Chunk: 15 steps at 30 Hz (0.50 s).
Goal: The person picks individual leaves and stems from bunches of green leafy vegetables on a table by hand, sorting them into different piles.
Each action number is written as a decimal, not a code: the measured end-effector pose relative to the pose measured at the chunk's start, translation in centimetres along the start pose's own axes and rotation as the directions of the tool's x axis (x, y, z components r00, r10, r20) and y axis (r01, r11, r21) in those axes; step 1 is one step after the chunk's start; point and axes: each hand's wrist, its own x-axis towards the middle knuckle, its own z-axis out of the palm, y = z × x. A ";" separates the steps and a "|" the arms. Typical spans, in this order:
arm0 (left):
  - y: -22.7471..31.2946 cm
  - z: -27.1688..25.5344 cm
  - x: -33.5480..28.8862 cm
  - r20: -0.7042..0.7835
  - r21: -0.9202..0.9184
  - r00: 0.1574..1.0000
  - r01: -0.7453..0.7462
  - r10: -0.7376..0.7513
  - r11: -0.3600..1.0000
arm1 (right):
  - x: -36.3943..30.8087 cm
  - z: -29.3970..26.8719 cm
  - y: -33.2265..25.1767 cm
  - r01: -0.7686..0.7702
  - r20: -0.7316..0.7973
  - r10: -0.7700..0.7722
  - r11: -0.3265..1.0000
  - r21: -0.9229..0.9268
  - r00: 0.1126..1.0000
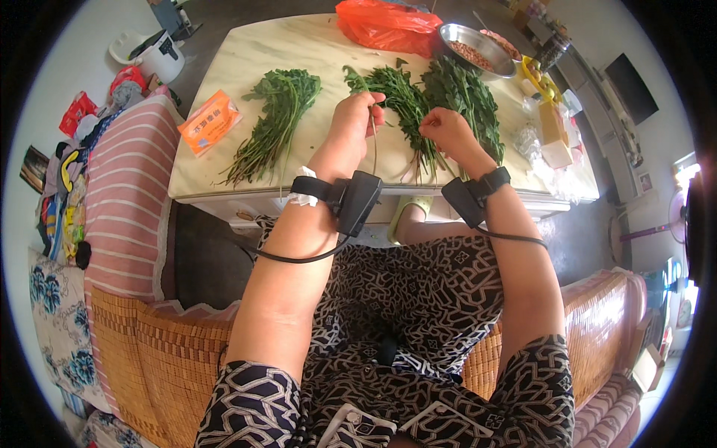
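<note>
My left hand (357, 121) is closed on a single leafy green stem (356, 78). Its leaves stick out above the fingers and the thin stalk hangs below them. My right hand (452, 136) is closed in a pinch; what its fingertips hold, if anything, is too small to make out. Between and behind the hands lies a middle bunch of leafy greens (399, 97), partly covered by the right hand. A darker, broad-leaved bunch (467, 93) lies just right of it. Left of my left hand, another bunch of greens (278, 112) rests with its stalks pointing toward me.
The marble-patterned table (246, 56) carries an orange packet (210, 123) at left and a red plastic bag (388, 28) at the back. A metal bowl of nuts or beans (476, 51) stands back right, near a yellow basket (543, 78). Clear plastic wrapping (556, 179) lies at the right edge.
</note>
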 end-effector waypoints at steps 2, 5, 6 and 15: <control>0.4 -0.2 -0.2 0.036 -0.021 0.999 0.023 -0.022 1.000 | -0.1 0.1 -0.9 -0.061 0.026 0.060 0.997 0.050 0.998; 0.6 -0.5 0.1 0.119 -0.060 0.992 0.044 -0.037 0.997 | -0.1 0.5 -1.0 0.096 -0.013 -0.095 0.992 0.087 0.995; 0.7 -0.3 0.0 0.148 -0.062 0.989 0.035 -0.025 0.997 | -0.1 0.6 -1.3 0.065 0.004 -0.066 0.993 0.094 0.998; 1.7 0.1 -0.5 0.495 -0.070 0.857 0.204 -0.143 0.977 | 0.0 1.8 -3.5 0.113 0.062 -0.131 0.965 0.236 0.989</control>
